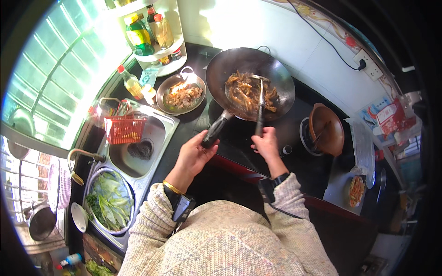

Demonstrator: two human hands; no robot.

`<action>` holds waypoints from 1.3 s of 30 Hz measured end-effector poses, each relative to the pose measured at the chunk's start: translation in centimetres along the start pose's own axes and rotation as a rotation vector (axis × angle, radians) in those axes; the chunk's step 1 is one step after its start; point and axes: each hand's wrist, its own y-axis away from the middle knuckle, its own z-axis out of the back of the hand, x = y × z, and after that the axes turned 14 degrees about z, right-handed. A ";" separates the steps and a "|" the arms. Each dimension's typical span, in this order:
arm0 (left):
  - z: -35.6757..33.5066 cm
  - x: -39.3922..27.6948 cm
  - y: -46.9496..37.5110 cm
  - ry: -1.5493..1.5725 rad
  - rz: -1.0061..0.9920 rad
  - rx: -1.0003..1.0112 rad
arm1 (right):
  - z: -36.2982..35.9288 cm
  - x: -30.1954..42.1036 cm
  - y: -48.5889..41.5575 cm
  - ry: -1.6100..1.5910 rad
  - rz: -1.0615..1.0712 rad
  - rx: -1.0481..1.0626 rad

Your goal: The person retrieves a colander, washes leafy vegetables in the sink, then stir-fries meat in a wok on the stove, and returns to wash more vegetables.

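A dark wok (281,65) sits over the black cooktop (238,138), its base holding brown, glossy pieces of food (241,91) in sauce. My left hand (195,155) grips the end of the wok's black handle (217,129), thumb on one side and fingers beneath. In my right hand (268,145) is the dark handle of a metal wok spatula (261,100). Its head rests among the food, partly hidden by it. Left of the wok stands a smaller two-tone metal pan (160,95) of cooked, chopped meat (183,96).
A brown clay pot (336,127) leans on the right burner. To the left, a steel sink (165,129) holds a red basket (124,129) and a basin of leafy greens (110,200). Bottles fill a corner shelf (172,70). A plate of shredded food (356,191) lies far right.
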 end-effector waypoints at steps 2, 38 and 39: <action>0.0 0.0 0.0 0.020 0.067 0.042 | 2.6 0.8 0.2 0.262 -0.062 -0.054; -0.5 0.5 -5.6 0.030 0.568 0.225 | 3.2 9.4 4.7 0.782 0.203 -0.106; -0.6 0.7 -5.6 0.035 0.572 0.223 | 2.9 9.1 4.4 0.781 0.181 -0.109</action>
